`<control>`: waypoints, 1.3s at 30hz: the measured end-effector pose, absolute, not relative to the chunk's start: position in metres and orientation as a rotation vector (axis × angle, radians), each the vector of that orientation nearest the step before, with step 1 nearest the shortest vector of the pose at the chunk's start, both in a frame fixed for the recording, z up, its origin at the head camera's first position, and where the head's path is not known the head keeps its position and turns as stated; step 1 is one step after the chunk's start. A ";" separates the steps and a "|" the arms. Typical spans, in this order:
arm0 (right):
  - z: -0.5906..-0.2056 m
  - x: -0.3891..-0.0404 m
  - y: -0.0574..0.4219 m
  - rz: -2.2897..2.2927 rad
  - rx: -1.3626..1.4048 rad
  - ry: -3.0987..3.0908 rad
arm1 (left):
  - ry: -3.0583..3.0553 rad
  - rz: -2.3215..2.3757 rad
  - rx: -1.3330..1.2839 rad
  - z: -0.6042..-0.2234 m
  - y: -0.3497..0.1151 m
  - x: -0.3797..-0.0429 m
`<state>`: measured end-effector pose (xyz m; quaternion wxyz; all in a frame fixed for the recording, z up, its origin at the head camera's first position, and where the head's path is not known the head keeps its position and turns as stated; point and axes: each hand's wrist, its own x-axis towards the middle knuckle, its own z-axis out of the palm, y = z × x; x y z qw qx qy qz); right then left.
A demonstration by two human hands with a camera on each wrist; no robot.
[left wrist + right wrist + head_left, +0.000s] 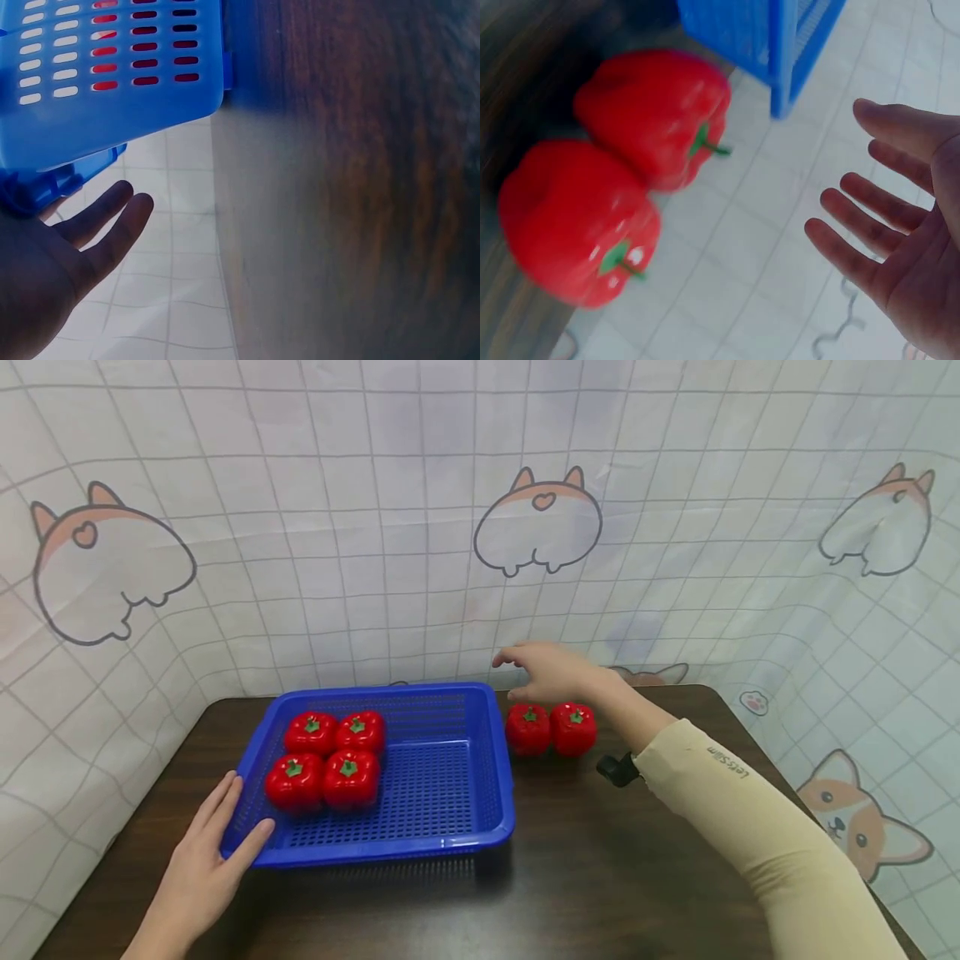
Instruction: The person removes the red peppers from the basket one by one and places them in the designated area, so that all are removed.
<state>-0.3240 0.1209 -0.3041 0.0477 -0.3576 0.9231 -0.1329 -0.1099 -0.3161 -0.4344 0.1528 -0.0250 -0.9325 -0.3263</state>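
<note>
A blue plastic basket [427, 843] with slotted walls holds several red bell peppers [351, 779] bunched in its left half. My left hand [202, 852] rests at the basket's left front corner, fingers straight along the rim; the left wrist view shows its fingers [124, 232] beside the basket wall. Two more red bell peppers, one left [528, 730] and one right [573, 729], stand side by side just right of the basket. Above and behind them hovers my right hand [551, 670], with spread fingers and nothing in it. The right wrist view shows it apart from both peppers [656, 116].
A dark wooden table [600, 877] carries everything. Behind it and along both sides hangs a white gridded cloth [420, 527] printed with corgis. A small black device [618, 770] sits at my right wrist, by the pale yellow sleeve [750, 818].
</note>
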 end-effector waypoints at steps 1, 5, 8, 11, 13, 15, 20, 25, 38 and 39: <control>-0.304 -0.324 0.115 -0.380 -1.107 2.813 | -2.671 -0.936 -0.075 -0.434 -0.316 -0.110; -0.306 -0.321 0.091 -0.305 -1.187 2.784 | -2.659 -0.933 -0.085 -0.434 -0.316 -0.111; -0.308 -0.317 0.074 -0.258 -1.258 2.752 | -2.655 -0.937 -0.089 -0.434 -0.315 -0.111; -0.309 -0.313 0.059 -0.220 -1.310 2.718 | -2.657 -0.944 -0.089 -0.434 -0.315 -0.111; -0.310 -0.311 0.049 -0.199 -1.329 2.702 | -2.661 -0.951 -0.091 -0.433 -0.314 -0.111; -0.311 -0.310 0.039 -0.186 -1.360 2.686 | -2.670 -0.956 -0.089 -0.433 -0.314 -0.112; -0.317 -0.306 0.014 -0.168 -1.447 2.627 | -2.686 -0.958 -0.078 -0.434 -0.314 -0.111; -0.326 -0.296 -0.007 -0.148 -1.482 2.566 | -2.686 -0.968 -0.066 -0.435 -0.314 -0.110; -0.340 -0.277 -0.059 -0.115 -1.584 2.457 | -2.685 -0.945 -0.056 -0.434 -0.316 -0.110; -0.340 -0.276 -0.061 -0.109 -1.591 2.453 | -2.687 -0.945 -0.054 -0.434 -0.316 -0.109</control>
